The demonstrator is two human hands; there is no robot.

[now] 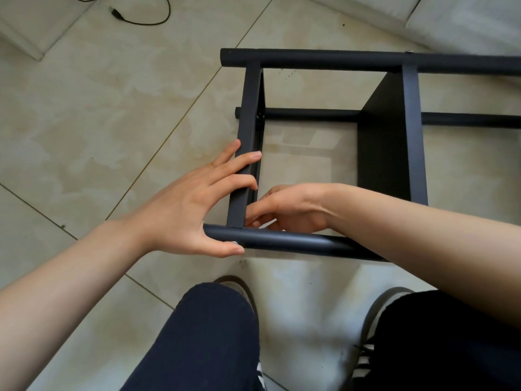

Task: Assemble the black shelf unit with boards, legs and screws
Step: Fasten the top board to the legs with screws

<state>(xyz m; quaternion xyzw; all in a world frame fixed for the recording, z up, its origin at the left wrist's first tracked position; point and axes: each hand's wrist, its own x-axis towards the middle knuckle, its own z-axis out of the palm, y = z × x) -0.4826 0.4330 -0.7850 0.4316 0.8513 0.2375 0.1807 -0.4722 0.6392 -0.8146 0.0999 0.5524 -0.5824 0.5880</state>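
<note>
The black shelf unit lies on its side on the tiled floor. Its left board (249,108) and right board (386,142) stand on edge between round legs, a far leg (338,59) and a near leg (296,241). My left hand (186,210) spans the near left corner, with straight fingers resting on the left board's edge. Its thumb presses the near leg beside a silver screw head (234,242). My right hand (284,210) reaches inside the frame at that corner. Its curled fingers pinch a thin silvery piece (267,223), mostly hidden.
A third leg (310,112) lies lower inside the frame. A black cable with a plug (141,21) lies on the floor at the top left. A pale cushion (451,21) fills the top right. My knees (214,334) and shoes are just below the unit.
</note>
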